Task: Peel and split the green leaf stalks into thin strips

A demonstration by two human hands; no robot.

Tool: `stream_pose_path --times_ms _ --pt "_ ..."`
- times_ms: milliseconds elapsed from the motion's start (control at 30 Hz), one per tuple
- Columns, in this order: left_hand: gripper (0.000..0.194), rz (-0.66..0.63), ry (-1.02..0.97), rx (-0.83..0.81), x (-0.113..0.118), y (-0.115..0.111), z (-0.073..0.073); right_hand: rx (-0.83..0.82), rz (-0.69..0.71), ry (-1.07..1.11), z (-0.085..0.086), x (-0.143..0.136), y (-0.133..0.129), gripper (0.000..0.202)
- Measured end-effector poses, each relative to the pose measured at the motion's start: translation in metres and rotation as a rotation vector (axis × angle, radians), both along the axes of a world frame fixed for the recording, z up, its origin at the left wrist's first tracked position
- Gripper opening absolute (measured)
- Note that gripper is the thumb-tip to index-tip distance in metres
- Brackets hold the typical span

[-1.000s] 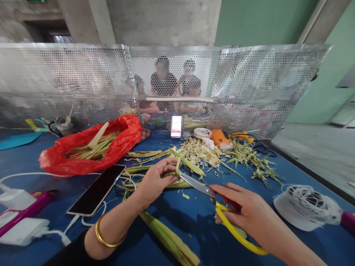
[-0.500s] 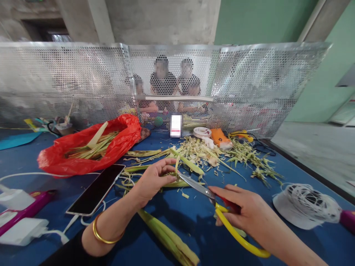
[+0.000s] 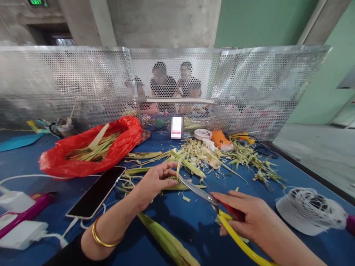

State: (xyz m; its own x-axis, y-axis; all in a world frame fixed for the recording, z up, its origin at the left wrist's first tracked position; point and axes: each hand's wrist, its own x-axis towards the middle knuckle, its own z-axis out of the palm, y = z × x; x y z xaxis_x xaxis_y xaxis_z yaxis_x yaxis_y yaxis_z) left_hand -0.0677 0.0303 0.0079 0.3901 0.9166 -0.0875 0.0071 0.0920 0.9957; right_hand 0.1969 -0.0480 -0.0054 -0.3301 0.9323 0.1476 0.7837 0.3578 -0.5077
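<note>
My left hand [image 3: 155,184] pinches a small piece of plaited leaf, from which a pale strip [image 3: 179,168] stands up; much of the piece is hidden by the fingers. My right hand [image 3: 248,212] grips scissors [image 3: 201,192] with yellow and red handles. Their blades look nearly closed, and the tips touch or lie very close to the plaited piece beside my left fingertips. I cannot tell whether the strip is between the blades. Below my hands a long green corn husk [image 3: 169,240] lies on the blue table [image 3: 210,244].
Behind my hands lie a heap of leaf scraps [image 3: 191,153], a tape roll [image 3: 203,134] and an orange packet [image 3: 221,139]. At left are a red bag [image 3: 91,168] of leaves, a phone [image 3: 97,194] and cabled chargers [image 3: 24,232]. White cord [image 3: 313,210] sits right; a perforated screen [image 3: 249,85] stands behind.
The whole view has shifted slightly, so things sit a little lower. My right hand and the scissors have drawn back slightly to the right. My left hand keeps its pinch.
</note>
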Motion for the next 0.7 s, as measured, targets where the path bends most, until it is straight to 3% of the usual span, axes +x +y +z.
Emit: stream_pose_path --times_ms 133,567,700 --pt "0.049 0.002 -0.010 0.004 0.001 -0.001 0.000 0.048 -0.008 0.019 -0.002 0.001 0.001 0.044" --pt "0.047 0.035 -0.029 0.017 0.002 0.001 -0.007 -0.043 -0.077 0.000 0.001 -0.007 -0.003 0.044" --pt "0.031 0.101 -0.006 0.019 0.004 -0.003 -0.004 -0.046 -0.091 0.031 0.003 -0.010 -0.003 0.042"
